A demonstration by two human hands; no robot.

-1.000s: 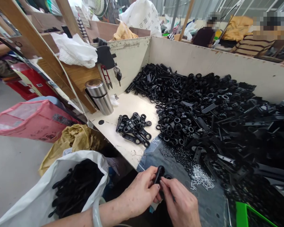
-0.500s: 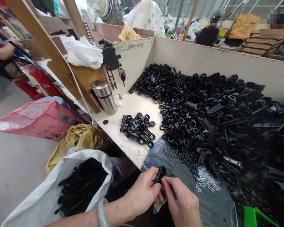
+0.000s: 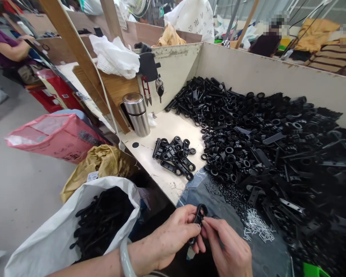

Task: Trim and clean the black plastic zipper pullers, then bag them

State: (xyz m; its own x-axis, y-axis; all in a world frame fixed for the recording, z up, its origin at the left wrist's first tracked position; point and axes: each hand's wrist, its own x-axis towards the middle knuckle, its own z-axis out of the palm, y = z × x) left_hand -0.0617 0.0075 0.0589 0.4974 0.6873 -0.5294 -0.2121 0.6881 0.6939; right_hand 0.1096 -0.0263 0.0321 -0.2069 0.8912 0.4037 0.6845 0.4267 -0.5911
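Between the thumb and fingers of my left hand (image 3: 177, 234) is a black plastic part (image 3: 200, 217) with a ring-shaped end, tilted away from me. My right hand (image 3: 229, 244) is closed in a pinch against the part's inner side; whatever lies between its fingertips is too small to make out. Right of my hands, silver pins (image 3: 258, 225) lie heaped on a denim cloth (image 3: 233, 219), beside tiny black pieces (image 3: 227, 196). A small pile of similar ring-ended black parts (image 3: 175, 156) lies beyond my hands on the pale tabletop (image 3: 167, 188).
A large heap of black plastic pieces (image 3: 259, 134) fills the walled bench's right side. A steel flask (image 3: 140, 119) stands at the left edge, near hanging red snips (image 3: 147, 90). Below left sits a white sack (image 3: 54, 227) with black parts. Other people sit beyond.
The view has swung slightly left, so the scene sits further right. The black part has turned in my left hand, showing its ring end more openly. My right fingertips stay against it.
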